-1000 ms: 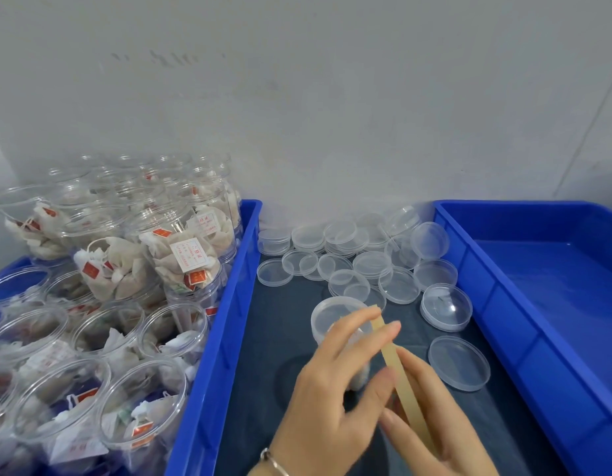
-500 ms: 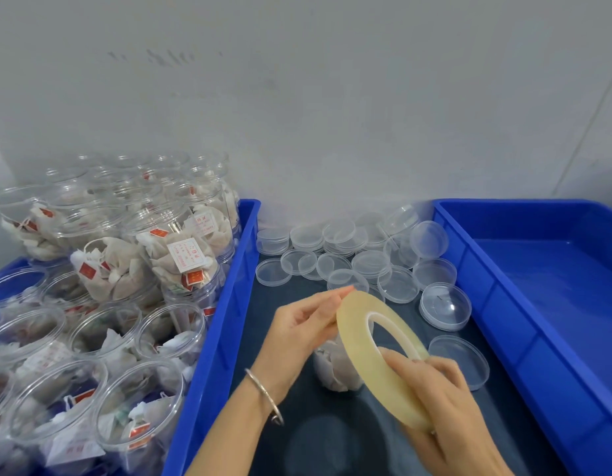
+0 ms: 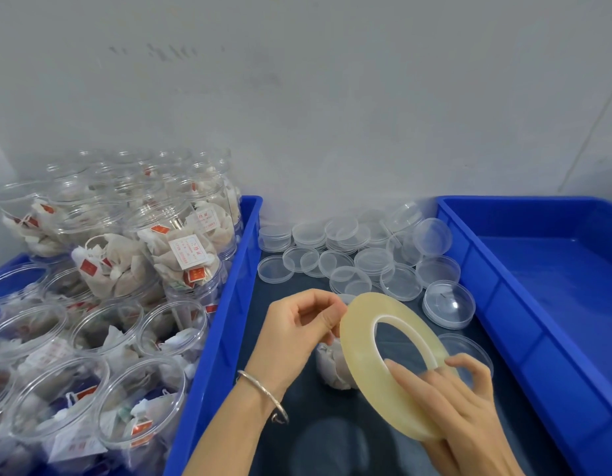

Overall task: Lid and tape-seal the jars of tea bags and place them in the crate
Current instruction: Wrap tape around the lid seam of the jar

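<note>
Head view, only one I have. Landmark: tape roll [image 3: 373,365], tilted, centre of frame. My right hand [image 3: 459,403] grips its lower rim, fingers [image 3: 409,376] hooked through the core, thumb side hidden. My left hand [image 3: 297,331] sits at the roll's upper left edge, fingertips curled together, pinching at the rim; whether a tape end is between them I cannot tell. Bracelet [image 3: 263,395] on the left wrist.

Jar [image 3: 330,367] stands just behind the roll on the dark mat [image 3: 297,438], tea bags inside; its top is mostly hidden by the roll, lid state unclear.

Beyond the roll: pile of clear lids [image 3: 352,249], some stacked, some single. One lid [image 3: 464,348] lies flat just right of the roll.

Left of the roll: blue bin [image 3: 225,304] packed with open jars [image 3: 102,269], each holding tea bags with red tags, stacked two layers at the back.

Right of the roll: blue crate [image 3: 551,276], no jars visible in it.
</note>
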`<state>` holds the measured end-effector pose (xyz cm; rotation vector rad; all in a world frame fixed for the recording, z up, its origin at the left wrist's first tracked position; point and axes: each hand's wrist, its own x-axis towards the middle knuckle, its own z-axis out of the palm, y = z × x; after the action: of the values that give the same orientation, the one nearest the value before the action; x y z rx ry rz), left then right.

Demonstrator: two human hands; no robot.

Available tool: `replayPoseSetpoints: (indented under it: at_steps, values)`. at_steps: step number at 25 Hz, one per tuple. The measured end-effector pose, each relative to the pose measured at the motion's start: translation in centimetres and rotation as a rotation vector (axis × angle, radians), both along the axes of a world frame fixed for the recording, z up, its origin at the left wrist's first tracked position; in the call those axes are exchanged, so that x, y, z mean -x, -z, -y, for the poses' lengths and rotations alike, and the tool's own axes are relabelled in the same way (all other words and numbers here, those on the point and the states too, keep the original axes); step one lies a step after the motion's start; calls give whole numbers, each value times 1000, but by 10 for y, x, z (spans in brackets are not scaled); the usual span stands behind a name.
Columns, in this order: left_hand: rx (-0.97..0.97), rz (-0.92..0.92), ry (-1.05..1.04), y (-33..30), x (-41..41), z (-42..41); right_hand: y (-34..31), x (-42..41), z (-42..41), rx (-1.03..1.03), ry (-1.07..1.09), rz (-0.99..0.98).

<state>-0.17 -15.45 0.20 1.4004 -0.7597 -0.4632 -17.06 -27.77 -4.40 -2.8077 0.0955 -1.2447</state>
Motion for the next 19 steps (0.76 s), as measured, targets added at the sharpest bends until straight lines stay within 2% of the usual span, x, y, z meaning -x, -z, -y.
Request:
replayPoseSetpoints:
  at_steps: [3, 8, 11, 15, 19]
  values:
    - [-68, 131, 6, -2, 6, 2, 1, 3, 1, -16, 5, -23]
    - [-19, 206, 1, -5, 15, 1, 0, 2, 6, -34, 64, -52]
    - [16, 174, -40, -5, 19, 3, 1, 3, 5, -41, 61, -58]
    - [89, 7, 58, -5, 14, 1, 2, 7, 2, -61, 73, -54]
    - [41, 132, -98, -7, 14, 3, -6, 8, -6, -107, 60, -37]
